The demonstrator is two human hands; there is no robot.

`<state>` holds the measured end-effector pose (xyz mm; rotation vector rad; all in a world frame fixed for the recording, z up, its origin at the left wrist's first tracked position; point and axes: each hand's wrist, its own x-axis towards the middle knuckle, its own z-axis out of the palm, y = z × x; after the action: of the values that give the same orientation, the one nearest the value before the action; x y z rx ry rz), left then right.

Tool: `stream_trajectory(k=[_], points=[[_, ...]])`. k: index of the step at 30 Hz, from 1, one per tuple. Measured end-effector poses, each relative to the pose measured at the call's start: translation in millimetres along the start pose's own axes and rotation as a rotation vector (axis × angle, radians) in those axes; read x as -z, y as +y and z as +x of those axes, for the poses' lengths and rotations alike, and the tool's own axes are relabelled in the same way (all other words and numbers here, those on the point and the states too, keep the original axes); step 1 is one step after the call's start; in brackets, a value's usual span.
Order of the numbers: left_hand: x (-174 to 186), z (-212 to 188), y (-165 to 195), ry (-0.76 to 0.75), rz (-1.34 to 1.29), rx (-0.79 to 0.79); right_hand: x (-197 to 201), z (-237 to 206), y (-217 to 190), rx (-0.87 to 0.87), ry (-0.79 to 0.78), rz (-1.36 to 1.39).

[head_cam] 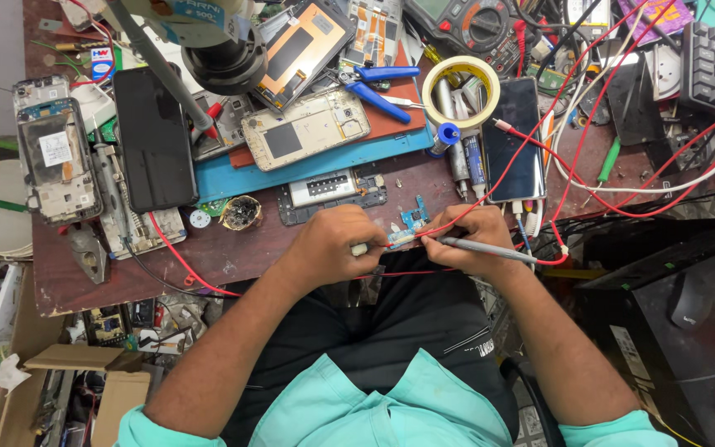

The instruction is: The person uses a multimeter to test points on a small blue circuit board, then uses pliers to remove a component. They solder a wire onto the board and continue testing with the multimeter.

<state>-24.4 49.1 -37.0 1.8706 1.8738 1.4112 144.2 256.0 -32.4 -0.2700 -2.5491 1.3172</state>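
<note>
Small blue circuit board (413,222): at the near edge of the workbench (233,257), between both hands. Left hand (333,246): fingers pinched shut on a pale tool tip touching the board. Right hand (473,236): closed around a grey probe (490,249), tip at the board. Red wire (531,141): runs from the hands across the bench. Round tin (242,212): holds dark debris. Tape roll (460,91): rings small cylinders. Blue mat (316,170): bears an opened phone (305,129) and blue-handled pliers (378,83).

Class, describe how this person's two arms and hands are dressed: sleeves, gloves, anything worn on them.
Both hands, left hand and right hand, are bare: no gloves, and no rings or watch that I can see. The forearms are uncovered; mint-green sleeves are pushed up to the elbows.
</note>
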Motion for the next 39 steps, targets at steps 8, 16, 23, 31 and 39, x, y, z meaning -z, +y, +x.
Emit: stream_trajectory(k=[8, 16, 23, 31, 39], points=[[-0.9, -0.9, -0.1, -0.006, 0.031, 0.018, -0.9, 0.4, 1.6, 0.022, 0.011, 0.003], [-1.2, -0.1, 0.2, -0.001, 0.014, 0.009, -1.1, 0.2, 4.9, 0.020, 0.012, -0.012], [-0.5, 0.4, -0.1, 0.003, 0.005, -0.020, -0.4, 0.9, 3.6, 0.056, 0.013, -0.002], [-0.4, -0.1, 0.1, -0.004, 0.019, 0.008, -0.7, -0.1, 2.5, -0.010, 0.008, 0.005], [-0.2, -0.1, 0.3, -0.011, 0.013, 0.013, -0.6, -0.4, 3.5, -0.008, 0.005, 0.010]])
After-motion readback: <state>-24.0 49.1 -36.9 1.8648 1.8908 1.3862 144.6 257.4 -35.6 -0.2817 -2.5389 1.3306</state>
